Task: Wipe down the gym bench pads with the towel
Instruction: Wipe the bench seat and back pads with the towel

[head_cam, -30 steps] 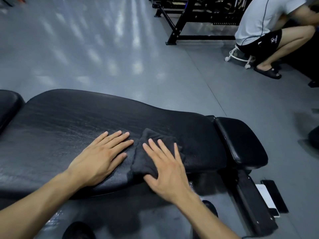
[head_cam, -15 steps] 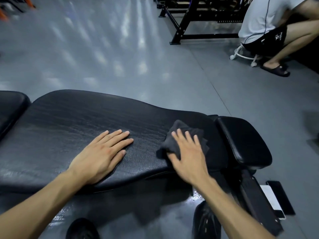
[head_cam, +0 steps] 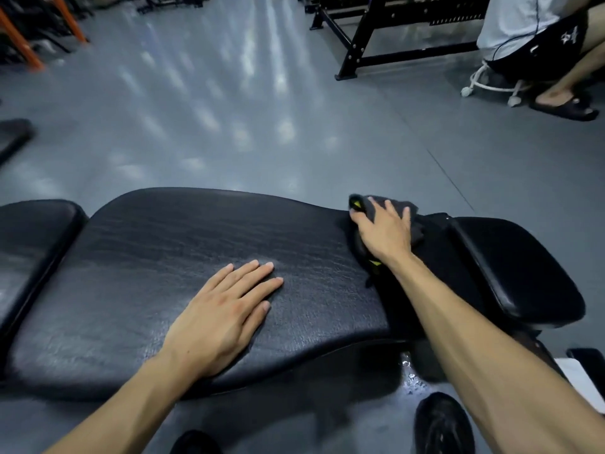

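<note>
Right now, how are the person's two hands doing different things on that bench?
The left hand lies bare and flat on the middle of the long bench pad, while the right hand presses a dark towel at the pad's far right end. The left arm is bent close; the right arm reaches out farther. Both hands are palm down with fingers spread.
</note>
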